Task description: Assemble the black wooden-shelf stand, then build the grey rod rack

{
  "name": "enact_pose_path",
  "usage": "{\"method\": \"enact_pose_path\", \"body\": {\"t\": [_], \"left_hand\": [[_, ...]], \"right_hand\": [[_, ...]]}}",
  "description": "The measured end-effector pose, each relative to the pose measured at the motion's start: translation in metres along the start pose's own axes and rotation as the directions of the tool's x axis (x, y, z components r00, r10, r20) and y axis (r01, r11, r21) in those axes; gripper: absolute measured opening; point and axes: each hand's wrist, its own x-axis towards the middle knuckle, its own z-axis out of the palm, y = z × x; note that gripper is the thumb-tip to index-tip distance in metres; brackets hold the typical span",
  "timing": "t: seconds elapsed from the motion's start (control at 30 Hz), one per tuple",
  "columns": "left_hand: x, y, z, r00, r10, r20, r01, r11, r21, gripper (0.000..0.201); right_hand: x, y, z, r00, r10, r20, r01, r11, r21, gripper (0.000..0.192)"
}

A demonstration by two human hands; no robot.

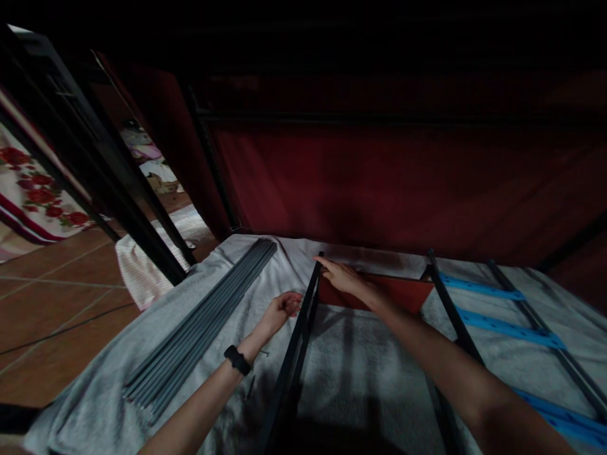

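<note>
A dark metal frame point(290, 354) stands on the grey blanket, with an orange-red panel point(398, 294) across its far end. My right hand point(340, 275) is at the far top end of the frame's left bar, index finger stretched along it and the other fingers partly hidden around the bar. Just left of the same bar is my left hand point(283, 308), its fingers loosely curled and apart from the thumb; nothing shows in it. A black band point(238, 360) is around my left wrist.
Several grey metal tubes point(208, 322) lie side by side on the blanket point(258, 385) at left. To the right, blue perforated strips point(509, 330) cross dark bars. A dark red curtain point(379, 189) hangs behind; dark posts point(137, 208) and tiled floor point(61, 309) are at left.
</note>
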Motion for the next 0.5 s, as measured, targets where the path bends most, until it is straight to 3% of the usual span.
{"method": "enact_pose_path", "body": {"t": [0.13, 0.37, 0.5], "left_hand": [[-0.016, 0.002, -0.001, 0.999, 0.014, -0.039, -0.014, 1.000, -0.013, 0.035], [-0.066, -0.004, -0.038, 0.969, -0.038, -0.246, 0.039, 0.999, -0.002, 0.039], [-0.100, 0.007, -0.039, 0.975, -0.084, -0.206, 0.076, 0.996, -0.050, 0.041]], "right_hand": [[-0.007, -0.001, 0.003, 1.000, -0.027, -0.002, 0.027, 1.000, 0.012, 0.059], [-0.012, -0.004, 0.007, 0.998, -0.056, -0.005, 0.056, 0.998, 0.004, 0.060], [-0.014, -0.006, 0.006, 0.999, -0.015, -0.036, 0.011, 0.996, -0.090, 0.057]]}}
